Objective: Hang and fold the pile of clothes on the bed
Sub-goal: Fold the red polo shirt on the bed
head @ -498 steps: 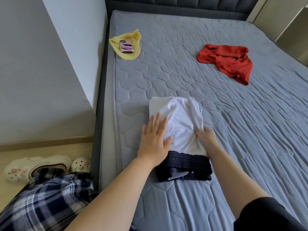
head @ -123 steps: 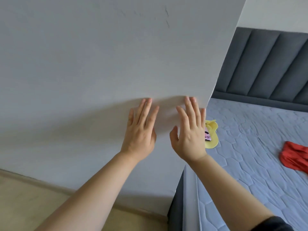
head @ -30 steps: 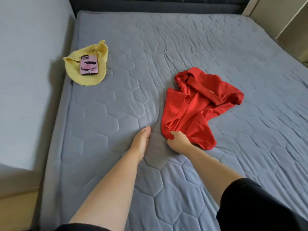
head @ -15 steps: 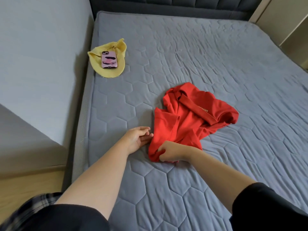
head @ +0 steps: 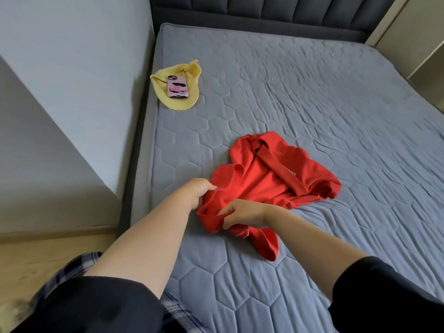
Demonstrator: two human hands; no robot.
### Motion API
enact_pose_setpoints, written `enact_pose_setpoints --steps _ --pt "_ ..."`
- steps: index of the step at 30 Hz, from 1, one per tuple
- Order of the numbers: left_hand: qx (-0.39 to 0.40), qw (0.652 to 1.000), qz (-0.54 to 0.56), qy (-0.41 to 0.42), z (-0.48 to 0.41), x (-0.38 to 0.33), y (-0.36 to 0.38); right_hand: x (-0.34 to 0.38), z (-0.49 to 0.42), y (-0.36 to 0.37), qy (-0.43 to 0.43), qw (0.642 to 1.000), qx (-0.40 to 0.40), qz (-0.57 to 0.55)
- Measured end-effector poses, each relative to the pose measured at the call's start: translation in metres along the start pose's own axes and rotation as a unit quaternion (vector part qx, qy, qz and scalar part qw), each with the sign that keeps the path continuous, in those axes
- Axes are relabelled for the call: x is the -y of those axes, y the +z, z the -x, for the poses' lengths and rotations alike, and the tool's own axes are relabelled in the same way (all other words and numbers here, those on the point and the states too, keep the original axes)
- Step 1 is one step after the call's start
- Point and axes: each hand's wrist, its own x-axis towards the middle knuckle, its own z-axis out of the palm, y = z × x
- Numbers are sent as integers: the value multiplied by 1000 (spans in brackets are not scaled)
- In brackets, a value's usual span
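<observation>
Red garment [head: 262,183] lies crumpled at frame centre on the bed [head: 336,104], long axis running lower left to upper right. Left hand [head: 197,191], beside it half a second ago, now has its grip curled on the left edge. Right hand [head: 242,212] pinches the near fold.

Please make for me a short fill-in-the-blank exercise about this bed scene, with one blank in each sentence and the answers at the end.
1. The left hand and the right hand both hold the ___ garment.
2. The pink phone lies on a ___ cloth.
3. The grey mattress is quilted in a pattern of ___.

Missing words: red; yellow; hexagons.
</observation>
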Motion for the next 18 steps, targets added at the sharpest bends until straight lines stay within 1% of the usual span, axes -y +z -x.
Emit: enact_pose_setpoints --steps 2,3,4,5,6,8,9,10,11,12,13,15,17,18 --pt "-13 999 35 7 8 -1 -8 -3 2 0 30 997 -24 -66" --pt "-20 999 49 7 12 0 -15 -5 1 -2 42 994 -65 -82" --pt "-29 998 59 5 15 2 -24 -9 -1 -6 47 988 -129 -68" --pt "-42 997 61 2 18 5 -33 -13 -4 -11 47 977 -208 -22" --pt "-57 997 60 -5 21 9 -42 -17 -6 -17 45 952 -299 56" --pt "-74 995 65 -16 28 16 -55 -28 -8 -29 35 863 -460 205" --pt "-83 994 65 -17 31 19 -60 -32 -9 -34 26 823 -510 248" --pt "-94 993 63 -18 33 22 -63 -35 -9 -39 24 792 -540 283" --pt "-104 993 59 -18 36 23 -65 -38 -10 -45 38 771 -551 317" --pt "-118 992 48 -17 39 25 -68 -40 -11 -50 72 757 -550 345" --pt "-139 990 30 -16 42 26 -71 -43 -12 -54 116 752 -537 364" --pt "-182 983 -25 -20 45 30 -80 -47 -12 -59 201 760 -496 369" --pt "-203 975 -83 -26 48 33 -86 -52 -13 -62 242 764 -463 378" --pt "-211 971 -111 -32 47 33 -87 -53 -14 -63 245 759 -462 388"
